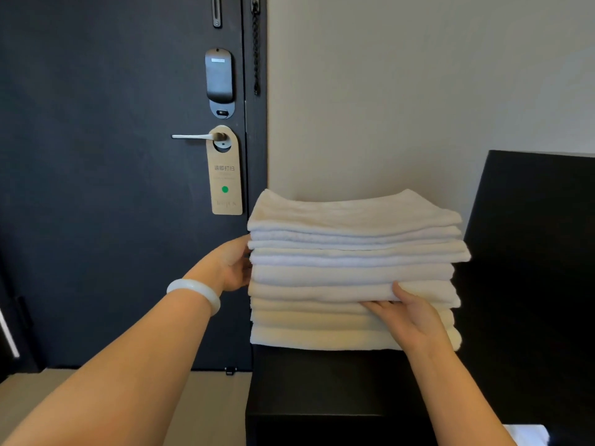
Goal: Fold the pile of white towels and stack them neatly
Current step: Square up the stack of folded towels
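**Item:** tall stack of folded white terry towels (354, 268), between your hands, standing on the black box-shaped cabinet (322, 381) below them.

**Step:** judged the last one, squaring the finished stack. No unfolded towel shows.

**Left hand** (230, 265): palm against the stack's left side. The fingers are hidden behind the towels, so whether they are curled or straight cannot be told.

**Right hand** (409, 320): laid flat on the front, fingers straight along a low seam, thumb raised over the layer above.

**Next move:** probably gentle inward pushes to align the overhanging middle layers.

**Unclear:** a white scrap (528, 434) right of your right forearm, cut off by the frame edge.
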